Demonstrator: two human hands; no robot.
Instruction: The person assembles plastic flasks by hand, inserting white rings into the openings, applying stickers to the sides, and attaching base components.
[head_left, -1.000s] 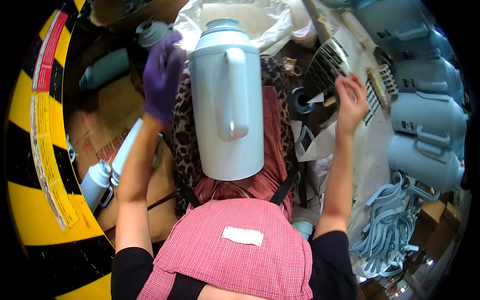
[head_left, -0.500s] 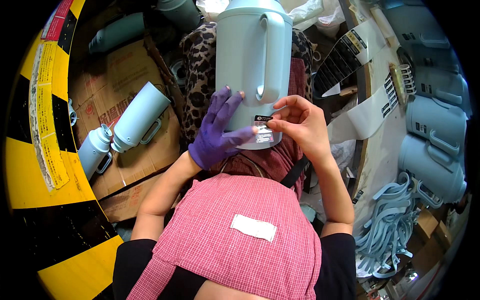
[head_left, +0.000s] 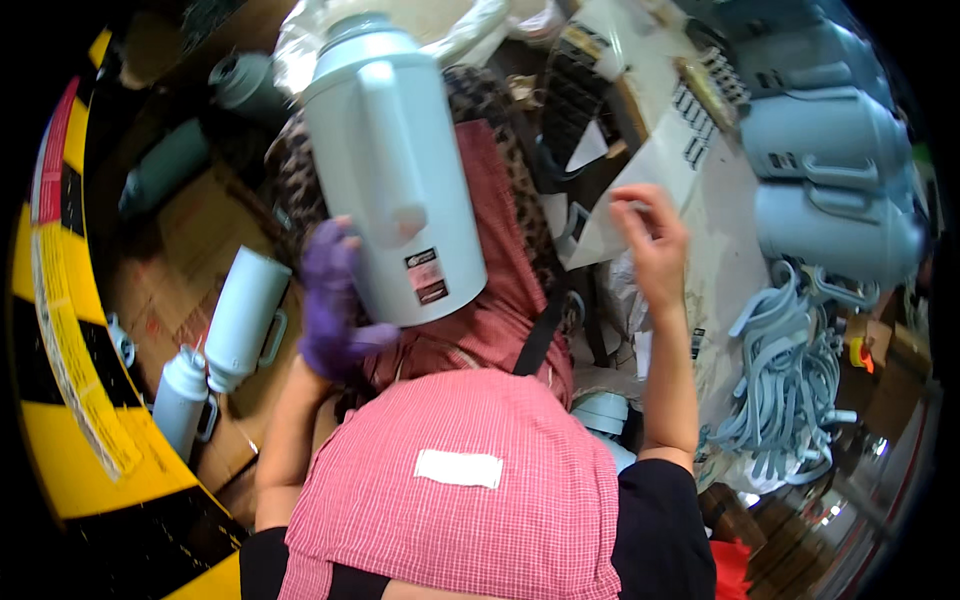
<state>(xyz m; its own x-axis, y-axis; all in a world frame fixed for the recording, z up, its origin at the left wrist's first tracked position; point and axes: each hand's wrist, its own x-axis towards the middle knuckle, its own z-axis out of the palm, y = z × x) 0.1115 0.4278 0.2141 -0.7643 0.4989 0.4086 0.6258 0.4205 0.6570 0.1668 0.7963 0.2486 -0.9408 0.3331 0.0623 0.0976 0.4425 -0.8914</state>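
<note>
A pale blue jug (head_left: 395,170) with a side handle lies across my lap, tilted, its base toward me. A small black-and-pink label (head_left: 426,275) sits on its side near the base, below the handle. My left hand (head_left: 338,295), in a purple glove, is at the jug's left side, thumb stretched out below the base; motion blur hides how firmly it touches. My bare right hand (head_left: 655,245) is raised to the right, apart from the jug, with loosely bent fingers and nothing visible in them. Beyond it, a translucent sheet with dark labels (head_left: 690,120) lies on the bench.
Several pale blue jugs (head_left: 820,135) line the right side, above a heap of blue handle-like strips (head_left: 785,390). Two more jugs, one of them a standing-out upper one (head_left: 245,315), lie on cardboard at left. A yellow-and-black striped edge (head_left: 75,360) borders the left.
My right hand has left the label and moved right. The jug now tilts leftward with its label uncovered, and my left hand has slid to its side. The whole view has turned rightward.
</note>
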